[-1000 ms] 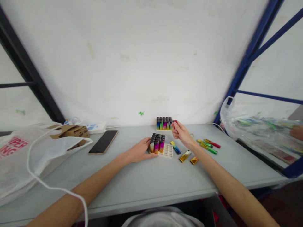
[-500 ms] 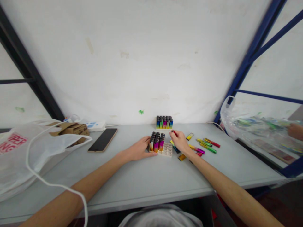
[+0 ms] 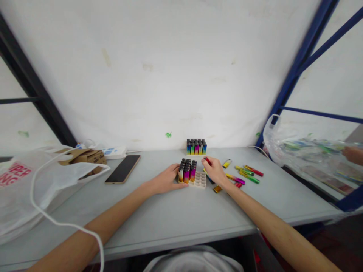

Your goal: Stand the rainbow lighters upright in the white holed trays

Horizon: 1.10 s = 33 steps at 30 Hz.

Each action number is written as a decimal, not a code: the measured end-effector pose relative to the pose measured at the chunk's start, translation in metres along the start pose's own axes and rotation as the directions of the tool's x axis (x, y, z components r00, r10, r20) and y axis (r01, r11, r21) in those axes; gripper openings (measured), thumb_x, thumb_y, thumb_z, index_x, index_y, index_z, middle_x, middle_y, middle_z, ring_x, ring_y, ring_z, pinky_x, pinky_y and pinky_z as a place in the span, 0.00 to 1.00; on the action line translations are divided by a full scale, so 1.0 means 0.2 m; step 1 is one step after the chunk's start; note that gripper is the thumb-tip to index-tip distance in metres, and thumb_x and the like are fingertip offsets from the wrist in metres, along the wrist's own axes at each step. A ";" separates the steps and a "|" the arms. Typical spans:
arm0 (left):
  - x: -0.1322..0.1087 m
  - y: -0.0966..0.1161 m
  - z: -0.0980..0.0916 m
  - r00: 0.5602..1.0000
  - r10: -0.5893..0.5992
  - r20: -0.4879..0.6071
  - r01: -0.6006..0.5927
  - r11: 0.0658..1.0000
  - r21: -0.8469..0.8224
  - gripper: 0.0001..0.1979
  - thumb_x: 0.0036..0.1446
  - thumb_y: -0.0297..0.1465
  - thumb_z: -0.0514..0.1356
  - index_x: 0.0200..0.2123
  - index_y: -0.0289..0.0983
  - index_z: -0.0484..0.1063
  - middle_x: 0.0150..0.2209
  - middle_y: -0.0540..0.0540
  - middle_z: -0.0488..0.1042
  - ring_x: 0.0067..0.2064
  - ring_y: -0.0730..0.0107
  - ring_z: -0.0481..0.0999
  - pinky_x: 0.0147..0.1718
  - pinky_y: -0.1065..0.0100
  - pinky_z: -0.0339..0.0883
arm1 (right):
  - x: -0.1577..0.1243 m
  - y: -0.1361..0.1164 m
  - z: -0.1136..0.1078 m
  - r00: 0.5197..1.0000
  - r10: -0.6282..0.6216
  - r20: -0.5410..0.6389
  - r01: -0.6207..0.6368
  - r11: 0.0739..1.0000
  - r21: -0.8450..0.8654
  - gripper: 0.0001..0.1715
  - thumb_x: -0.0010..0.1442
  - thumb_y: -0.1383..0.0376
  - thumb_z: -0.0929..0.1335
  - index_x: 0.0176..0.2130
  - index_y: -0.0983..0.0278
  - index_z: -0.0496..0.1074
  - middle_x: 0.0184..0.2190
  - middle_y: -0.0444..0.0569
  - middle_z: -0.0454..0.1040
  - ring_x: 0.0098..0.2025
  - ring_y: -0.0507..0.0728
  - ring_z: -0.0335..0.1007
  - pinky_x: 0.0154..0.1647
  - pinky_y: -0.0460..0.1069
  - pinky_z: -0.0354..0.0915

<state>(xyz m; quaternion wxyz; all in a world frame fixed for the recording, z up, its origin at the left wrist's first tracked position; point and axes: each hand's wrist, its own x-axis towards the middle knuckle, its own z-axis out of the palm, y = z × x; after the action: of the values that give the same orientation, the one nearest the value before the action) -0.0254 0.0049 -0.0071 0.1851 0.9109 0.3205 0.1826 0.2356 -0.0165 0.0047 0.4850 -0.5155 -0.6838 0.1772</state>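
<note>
My left hand (image 3: 165, 180) grips the left end of a white holder tray (image 3: 202, 184), thumb along its front and fingers behind. Rows of upright lighters (image 3: 186, 174) with black tops fill the tray's left part; the cells on its right are bare. My right hand (image 3: 216, 172) pinches a red lighter (image 3: 208, 161) just above and behind the tray's right end. Loose lighters lie to the right, among them a green lighter (image 3: 249, 177), a red one (image 3: 254, 170) and a gold one (image 3: 217, 189). A dark lighter is partly hidden under my right hand.
A second tray of upright lighters (image 3: 196, 147) stands against the wall. At left are a phone (image 3: 123, 169), a cardboard box (image 3: 87, 158), a white plastic bag (image 3: 42, 189) and a white cable (image 3: 65, 223). Beyond the blue frame (image 3: 292, 87), another person's hand (image 3: 353, 155) shows.
The red lighter in my right hand has tilted and shows more of its side; the hand has barely shifted. My left hand stays on the tray.
</note>
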 end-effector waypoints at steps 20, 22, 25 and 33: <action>-0.01 -0.01 0.01 0.999 0.029 -0.042 -0.029 1.000 -0.005 0.34 0.63 0.53 0.67 0.64 0.38 0.73 0.65 0.36 0.72 0.67 0.42 0.70 0.71 0.49 0.62 | -0.07 -0.15 -0.11 0.922 -0.276 0.273 0.301 0.952 -0.052 0.27 0.74 0.44 0.62 0.31 0.58 0.68 0.25 0.45 0.69 0.28 0.57 0.64 0.33 0.52 0.62; -0.01 -0.01 0.01 0.998 0.027 -0.048 -0.028 1.000 -0.005 0.36 0.63 0.54 0.67 0.65 0.38 0.71 0.65 0.35 0.72 0.67 0.41 0.70 0.71 0.48 0.62 | -0.08 -0.14 -0.09 0.909 -0.276 0.313 0.294 0.956 -0.011 0.21 0.73 0.47 0.64 0.38 0.58 0.72 0.26 0.44 0.72 0.28 0.57 0.67 0.33 0.51 0.62; -0.01 -0.01 0.01 0.999 0.016 -0.036 -0.016 1.000 -0.001 0.38 0.63 0.53 0.67 0.67 0.37 0.69 0.67 0.33 0.70 0.68 0.41 0.70 0.71 0.47 0.62 | -0.10 -0.13 -0.06 0.891 -0.274 0.361 0.279 0.959 0.039 0.16 0.72 0.50 0.67 0.49 0.58 0.73 0.28 0.43 0.76 0.28 0.56 0.69 0.32 0.50 0.62; -0.01 -0.01 0.01 0.999 0.026 -0.048 -0.026 1.000 -0.002 0.37 0.63 0.52 0.68 0.67 0.38 0.69 0.66 0.35 0.72 0.67 0.43 0.70 0.71 0.48 0.62 | -0.10 -0.10 -0.05 0.872 -0.266 0.410 0.273 0.961 0.043 0.20 0.68 0.50 0.71 0.53 0.57 0.72 0.26 0.40 0.73 0.27 0.56 0.69 0.31 0.50 0.63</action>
<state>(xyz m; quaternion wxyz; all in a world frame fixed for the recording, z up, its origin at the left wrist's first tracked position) -0.0266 0.0048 -0.0106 0.1763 0.9100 0.3129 0.2073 0.2334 -0.0445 0.0143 0.3454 -0.3702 -0.8371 0.2070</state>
